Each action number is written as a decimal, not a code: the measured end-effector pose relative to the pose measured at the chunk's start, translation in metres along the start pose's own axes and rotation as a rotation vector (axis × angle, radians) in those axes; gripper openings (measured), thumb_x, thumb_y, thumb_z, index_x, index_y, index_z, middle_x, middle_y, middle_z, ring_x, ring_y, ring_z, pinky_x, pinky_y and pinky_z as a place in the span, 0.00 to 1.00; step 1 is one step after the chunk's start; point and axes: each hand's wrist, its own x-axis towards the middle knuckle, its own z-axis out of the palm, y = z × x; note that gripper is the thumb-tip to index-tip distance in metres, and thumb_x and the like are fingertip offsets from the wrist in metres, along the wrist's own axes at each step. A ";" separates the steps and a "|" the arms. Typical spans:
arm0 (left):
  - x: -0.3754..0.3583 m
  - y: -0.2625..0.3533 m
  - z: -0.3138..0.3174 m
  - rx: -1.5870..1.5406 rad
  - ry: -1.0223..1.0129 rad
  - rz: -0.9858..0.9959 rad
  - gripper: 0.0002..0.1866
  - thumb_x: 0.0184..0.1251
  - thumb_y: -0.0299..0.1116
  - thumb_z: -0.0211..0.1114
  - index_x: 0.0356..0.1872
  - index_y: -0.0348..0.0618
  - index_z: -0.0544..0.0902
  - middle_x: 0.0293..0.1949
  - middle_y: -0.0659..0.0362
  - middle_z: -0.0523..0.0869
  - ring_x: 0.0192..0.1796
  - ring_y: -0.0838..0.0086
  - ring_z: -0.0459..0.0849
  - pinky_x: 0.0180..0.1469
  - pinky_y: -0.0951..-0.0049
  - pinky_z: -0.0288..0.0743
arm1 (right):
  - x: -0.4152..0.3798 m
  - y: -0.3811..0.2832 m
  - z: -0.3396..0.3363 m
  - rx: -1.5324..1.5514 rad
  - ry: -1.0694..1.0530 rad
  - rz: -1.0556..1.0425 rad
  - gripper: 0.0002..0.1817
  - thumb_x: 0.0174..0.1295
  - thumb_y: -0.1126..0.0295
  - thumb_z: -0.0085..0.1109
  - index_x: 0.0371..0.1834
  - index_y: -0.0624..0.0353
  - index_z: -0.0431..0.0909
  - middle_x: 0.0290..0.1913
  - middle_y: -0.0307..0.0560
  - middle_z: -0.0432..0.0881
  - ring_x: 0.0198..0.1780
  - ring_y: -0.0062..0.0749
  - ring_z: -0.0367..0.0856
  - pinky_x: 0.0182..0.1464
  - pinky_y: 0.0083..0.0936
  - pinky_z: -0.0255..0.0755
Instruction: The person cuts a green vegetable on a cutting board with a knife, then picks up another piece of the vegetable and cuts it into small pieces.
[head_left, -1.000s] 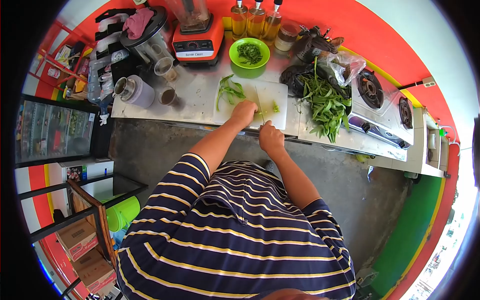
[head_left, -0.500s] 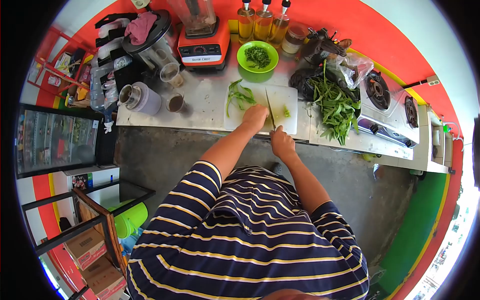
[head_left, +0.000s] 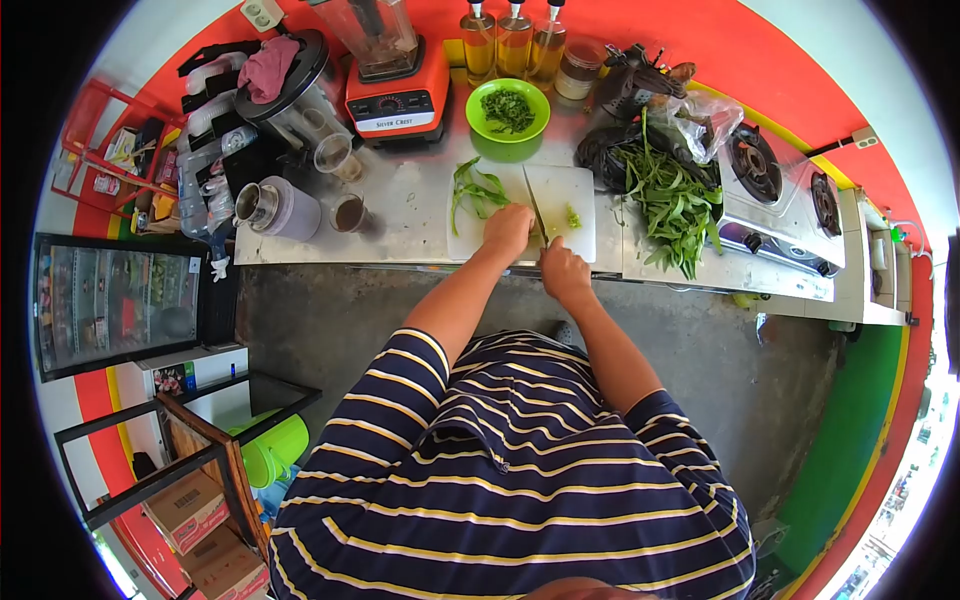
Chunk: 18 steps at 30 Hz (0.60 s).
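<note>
Against red wall (head_left: 650, 30), on metal counter (head_left: 410, 215), note white cutting board (head_left: 572, 243) bearing leafy stems (head_left: 480, 190) left of knife (head_left: 535, 204). Observe right hand (head_left: 567, 271) gripping knife, left hand (head_left: 509, 229) curled just beside its blade; cannot tell whether closed on anything. Rate as possible: nicked fingertips from that closeness, or board slipping from uneven pressure near counter's front edge.

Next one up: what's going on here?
A person is at a metal counter, right hand gripping a knife over a white cutting board. The left hand is close beside the blade; whatever it may hold is hidden. Leafy greens and small cut pieces lie on the board. Behind it stands a green bowl of chopped greens.
</note>
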 end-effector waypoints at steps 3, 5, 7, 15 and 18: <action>-0.001 0.000 0.001 0.057 -0.009 -0.026 0.01 0.53 0.24 0.67 0.25 0.42 0.85 0.35 0.50 0.88 0.42 0.52 0.88 0.42 0.54 0.81 | 0.004 0.001 -0.009 -0.049 0.000 -0.045 0.21 0.76 0.54 0.51 0.51 0.65 0.71 0.46 0.68 0.87 0.50 0.63 0.87 0.55 0.52 0.80; -0.003 0.000 0.000 0.109 -0.009 -0.036 0.02 0.54 0.25 0.69 0.25 0.42 0.85 0.35 0.51 0.89 0.42 0.53 0.89 0.41 0.54 0.81 | -0.002 -0.001 -0.010 -0.072 -0.002 -0.064 0.21 0.76 0.53 0.51 0.50 0.64 0.71 0.45 0.67 0.87 0.50 0.63 0.87 0.54 0.51 0.80; -0.009 0.002 -0.003 0.106 0.034 -0.082 0.04 0.55 0.29 0.73 0.27 0.42 0.85 0.36 0.51 0.89 0.42 0.53 0.89 0.41 0.55 0.81 | -0.013 -0.002 -0.005 -0.060 0.010 -0.049 0.21 0.76 0.53 0.51 0.49 0.64 0.71 0.46 0.67 0.87 0.50 0.61 0.87 0.53 0.50 0.80; -0.026 0.002 -0.012 -0.086 0.032 -0.233 0.09 0.56 0.37 0.77 0.31 0.44 0.88 0.33 0.52 0.89 0.40 0.54 0.89 0.42 0.56 0.81 | 0.000 -0.004 -0.005 -0.054 0.012 -0.029 0.21 0.76 0.53 0.51 0.50 0.64 0.71 0.46 0.64 0.88 0.49 0.58 0.88 0.52 0.48 0.81; -0.030 0.001 -0.010 -0.153 0.078 -0.231 0.10 0.56 0.38 0.77 0.32 0.45 0.89 0.30 0.54 0.89 0.39 0.56 0.89 0.41 0.56 0.80 | -0.006 -0.006 -0.001 -0.101 0.043 -0.053 0.20 0.76 0.54 0.51 0.50 0.63 0.71 0.43 0.60 0.89 0.48 0.55 0.90 0.50 0.45 0.83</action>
